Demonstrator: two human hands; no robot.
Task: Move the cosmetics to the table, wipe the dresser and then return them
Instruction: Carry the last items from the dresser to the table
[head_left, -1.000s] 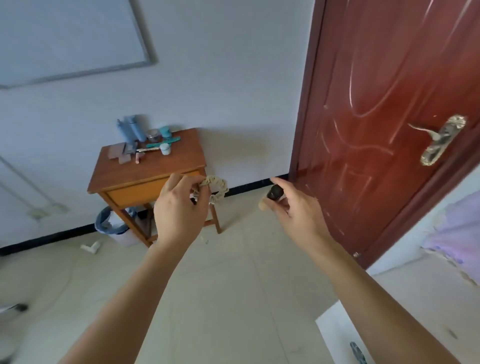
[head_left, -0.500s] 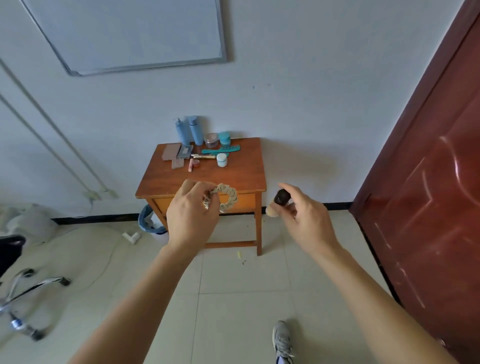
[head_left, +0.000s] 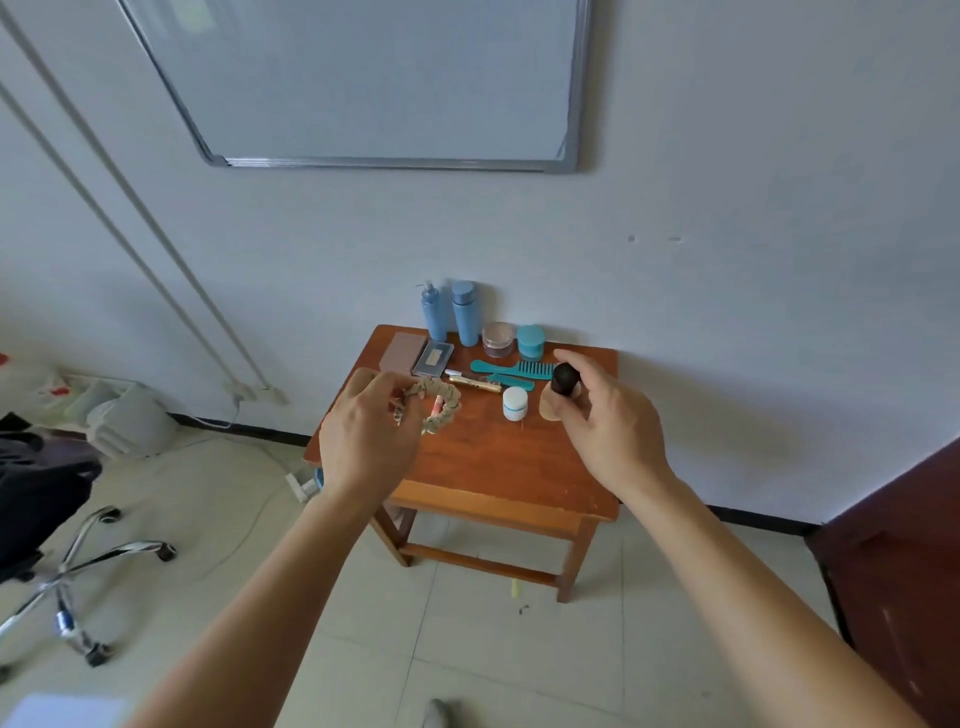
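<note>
Left hand: fingers curled, thumb and fingertips pinching a pale fabric hair ring, which hangs over the left part of the wooden table. Whether the ring touches the top cannot be told.

Right hand: fingers bent round a small bottle with a dark cap and beige body, gripped at the cap. The bottle is seen over the right rear of the table top, just beside a small white jar; contact with the surface cannot be confirmed.

Items standing on the table, rear edge against the wall: two blue bottles, a clear jar and a teal jar. In front of these lie a teal comb, a gold tube, a pinkish flat case and a grey palette (the two cases side by side at the rear left corner). A pink stick shows through the hair ring.

Surroundings: a whiteboard on the wall above, a chair's chrome wheeled base at the left, a dark red door at the right, tiled floor below.
</note>
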